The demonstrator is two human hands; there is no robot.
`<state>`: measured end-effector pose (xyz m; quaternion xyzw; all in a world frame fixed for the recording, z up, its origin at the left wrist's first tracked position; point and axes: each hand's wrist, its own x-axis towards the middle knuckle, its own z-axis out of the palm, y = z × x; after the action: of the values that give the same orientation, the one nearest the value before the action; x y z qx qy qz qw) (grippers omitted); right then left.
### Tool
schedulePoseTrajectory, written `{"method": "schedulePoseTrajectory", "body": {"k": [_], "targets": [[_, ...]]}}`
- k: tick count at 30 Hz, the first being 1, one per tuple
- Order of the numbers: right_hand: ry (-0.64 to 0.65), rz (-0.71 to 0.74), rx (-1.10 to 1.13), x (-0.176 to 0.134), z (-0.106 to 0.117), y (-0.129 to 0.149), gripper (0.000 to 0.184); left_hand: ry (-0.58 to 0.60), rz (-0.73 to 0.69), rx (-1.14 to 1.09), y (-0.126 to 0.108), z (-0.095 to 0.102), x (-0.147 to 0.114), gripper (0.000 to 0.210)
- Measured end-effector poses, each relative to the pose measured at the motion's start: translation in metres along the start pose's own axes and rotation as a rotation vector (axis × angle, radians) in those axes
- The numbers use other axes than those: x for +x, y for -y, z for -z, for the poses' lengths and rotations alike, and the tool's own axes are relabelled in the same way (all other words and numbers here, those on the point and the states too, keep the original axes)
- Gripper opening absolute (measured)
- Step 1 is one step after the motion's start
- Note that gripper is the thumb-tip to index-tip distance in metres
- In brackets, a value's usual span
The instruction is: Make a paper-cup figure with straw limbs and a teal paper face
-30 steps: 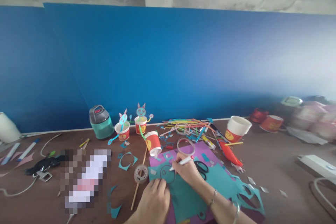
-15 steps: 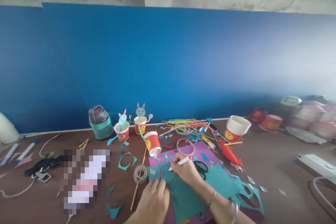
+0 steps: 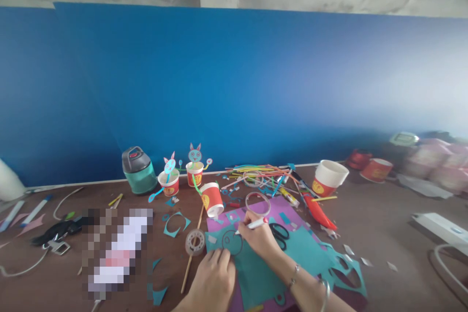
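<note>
With fingers closed round a red-ended white marker (image 3: 259, 223), my right hand (image 3: 261, 241) rests on a sheet of teal paper (image 3: 268, 275). The marker's tip is at a large drawn circle with a small circle inside it. My left hand (image 3: 215, 275) lies on the sheet's left edge, fingers stretched over it just below the circle. Purple paper (image 3: 283, 204) lies underneath. Black-handled scissors (image 3: 281, 234) sit right of my right hand, and a tape ring (image 3: 258, 204) is behind it. A spool of tape (image 3: 195, 242) is left of the paper.
Two cups with teal animal figures (image 3: 168, 183) stand at the back, near a tilted red cup (image 3: 212, 200). Coloured pipe cleaners (image 3: 259, 173) lie behind the paper. A stack of white cups (image 3: 329, 178) stands right. Paper scraps (image 3: 175, 224) and a wooden stick (image 3: 188, 273) lie left.
The view has shifted very slightly. My right hand with the marker has moved barely, staying by the drawn circle; the left hand stays in place.
</note>
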<state>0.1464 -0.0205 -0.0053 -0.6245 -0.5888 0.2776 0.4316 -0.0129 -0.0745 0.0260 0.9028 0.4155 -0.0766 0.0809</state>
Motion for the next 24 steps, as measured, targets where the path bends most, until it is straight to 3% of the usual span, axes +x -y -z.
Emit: {"method": "schedulePoseTrajectory", "body": {"k": [16, 24], "targets": [[-0.041, 0.021, -0.055, 0.0011, -0.0002, -0.0015, 0.017, -0.086, -0.023, 0.010, 0.0032, -0.0090, 0.0012, 0.027], [-0.010, -0.007, -0.016, 0.0017, -0.0010, -0.0032, 0.018, -0.039, -0.006, 0.000, 0.0017, -0.0018, -0.0017, 0.028]]}}
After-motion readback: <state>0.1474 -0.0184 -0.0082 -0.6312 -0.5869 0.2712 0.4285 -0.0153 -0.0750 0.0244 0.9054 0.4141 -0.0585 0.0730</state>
